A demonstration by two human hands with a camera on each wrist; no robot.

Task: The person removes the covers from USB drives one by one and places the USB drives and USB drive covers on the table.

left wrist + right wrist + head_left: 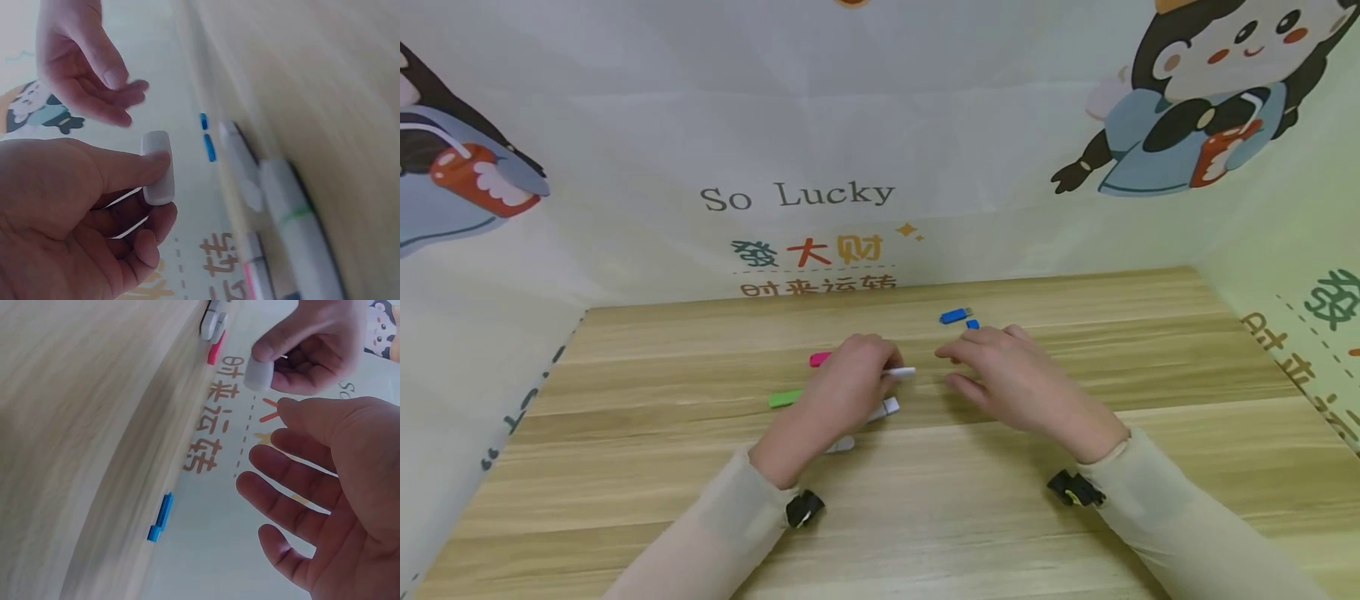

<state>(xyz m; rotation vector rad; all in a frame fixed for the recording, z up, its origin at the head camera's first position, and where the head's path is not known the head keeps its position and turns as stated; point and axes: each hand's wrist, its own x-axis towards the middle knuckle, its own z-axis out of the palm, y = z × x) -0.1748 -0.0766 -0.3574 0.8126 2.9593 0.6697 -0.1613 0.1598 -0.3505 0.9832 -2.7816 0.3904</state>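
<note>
My left hand (842, 387) pinches a small white stick with rounded ends (159, 169) between thumb and fingers, held above the table. Its kind is not clear. My right hand (1018, 379) holds nothing; its fingers are spread and loosely bent, a short way right of the white stick. On the table near the left hand, partly hidden by it, lie a pink-ended stick (818, 359), a green-and-white stick (786, 398) and another white piece (842, 445). Beyond the right hand lies a blue USB stick (954, 316) with its metal plug bare, and a small blue cap (973, 324) beside it.
The wood-grain table (625, 467) ends at a printed white backdrop (805, 142) behind, with side walls of similar sheet at left and right. Small black devices sit at both wrists.
</note>
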